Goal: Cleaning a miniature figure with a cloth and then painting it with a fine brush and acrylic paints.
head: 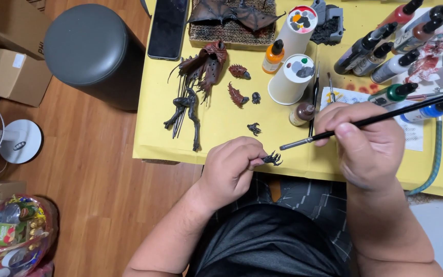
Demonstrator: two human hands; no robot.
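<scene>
1. A small dark clawed miniature part [272, 159] sits just over the near edge of the yellow desk [221, 128].
2. The left hand [230, 172] fingers pinch it.
3. The right hand [367, 141] fingers pinch a black paintbrush [375, 119], its tip near the part.
4. Two paper cups [292, 77] stand beyond.

A hobby corner in a home — beyond the hands, a table under yellow paper [216, 131] crowded with paint bottles [385, 56], paper cups [292, 78] used as palettes and dark figure parts [196, 87]. Left of them, wooden flooring [93, 174], cardboard boxes [14, 77] and a floor fan [6, 141] — all domestic.
</scene>
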